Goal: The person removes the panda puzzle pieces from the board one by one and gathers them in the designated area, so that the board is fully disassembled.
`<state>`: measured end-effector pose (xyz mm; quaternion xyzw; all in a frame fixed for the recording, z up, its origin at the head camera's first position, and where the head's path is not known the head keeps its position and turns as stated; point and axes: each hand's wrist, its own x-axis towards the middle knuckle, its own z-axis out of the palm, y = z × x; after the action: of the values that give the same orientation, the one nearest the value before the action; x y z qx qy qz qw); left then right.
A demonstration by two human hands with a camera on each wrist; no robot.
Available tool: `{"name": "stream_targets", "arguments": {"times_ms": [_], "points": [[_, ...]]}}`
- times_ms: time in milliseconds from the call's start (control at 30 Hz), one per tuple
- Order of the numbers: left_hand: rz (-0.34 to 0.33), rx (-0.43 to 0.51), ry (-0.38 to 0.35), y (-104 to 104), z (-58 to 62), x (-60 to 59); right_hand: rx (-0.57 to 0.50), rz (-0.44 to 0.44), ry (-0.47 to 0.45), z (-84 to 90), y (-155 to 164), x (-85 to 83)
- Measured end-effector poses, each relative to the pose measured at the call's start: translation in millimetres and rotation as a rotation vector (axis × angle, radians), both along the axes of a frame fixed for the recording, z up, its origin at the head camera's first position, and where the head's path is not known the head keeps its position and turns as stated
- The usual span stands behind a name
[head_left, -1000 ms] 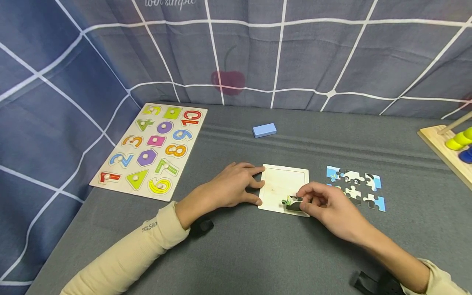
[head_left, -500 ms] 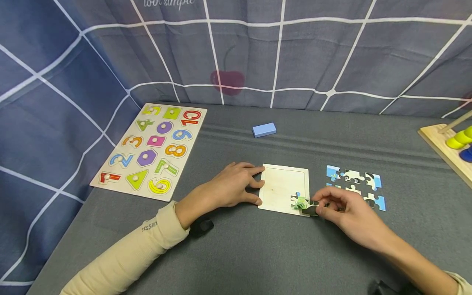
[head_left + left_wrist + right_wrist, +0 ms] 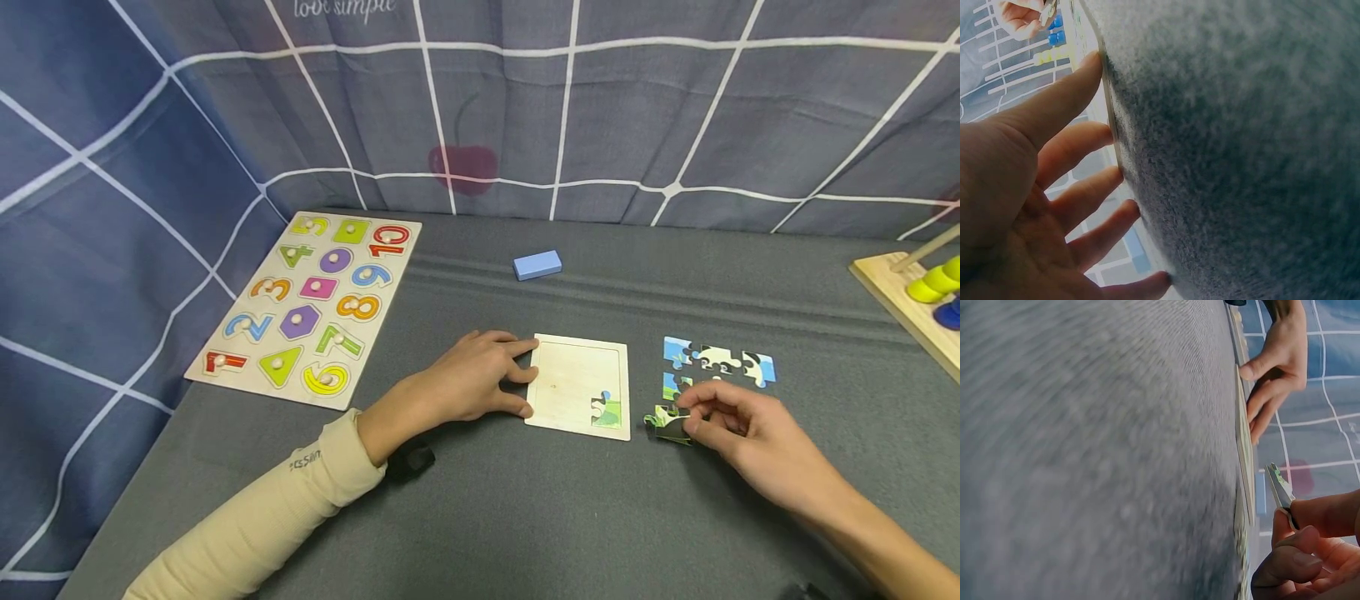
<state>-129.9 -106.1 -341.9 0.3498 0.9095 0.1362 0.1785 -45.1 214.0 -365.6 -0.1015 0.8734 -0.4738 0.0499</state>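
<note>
The wooden puzzle tray (image 3: 566, 367) lies flat, with one green and blue puzzle piece (image 3: 611, 412) at its lower right corner. My left hand (image 3: 472, 377) has its fingers spread, their tips touching the tray's left edge; the left wrist view shows the fingertips (image 3: 1092, 62) along that edge. To the right of the tray, my right hand (image 3: 757, 437) pinches a black, white and green puzzle piece (image 3: 666, 423) between thumb and forefinger. In the right wrist view this held piece (image 3: 1280, 487) is tilted. Loose panda puzzle pieces (image 3: 717, 358) lie just beyond, partly hidden by that hand.
A number and shape peg board (image 3: 307, 308) lies at the left. The blue block (image 3: 537, 265) sits behind the tray. At the far right stands a wooden base (image 3: 903, 300) with yellow and blue beads. A grid-patterned curtain (image 3: 510, 108) borders the grey tabletop (image 3: 525, 517).
My right hand has moved right from over the tray to beside it, still pinching the dark piece. The green and blue piece in the tray has come into sight. My left hand stays put.
</note>
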Motion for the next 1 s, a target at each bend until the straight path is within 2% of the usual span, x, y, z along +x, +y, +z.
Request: {"name": "stream_targets", "arguments": {"times_ms": [500,633,900,1000], "points": [[0.001,-0.028,0.003,1,1.9,0.5,0.059,-0.108,-0.055,-6.6,39,8.7],[0.004,-0.023,0.001,0,2.1,0.5,0.097,-0.111,-0.03,-9.7,41,9.2],[0.006,-0.004,-0.003,-1,-0.3,0.2,0.192,-0.071,0.101,-14.3,41,8.0],[0.003,-0.004,-0.003,-1,-0.3,0.2,0.217,-0.072,0.117,-15.2,41,8.5]]}}
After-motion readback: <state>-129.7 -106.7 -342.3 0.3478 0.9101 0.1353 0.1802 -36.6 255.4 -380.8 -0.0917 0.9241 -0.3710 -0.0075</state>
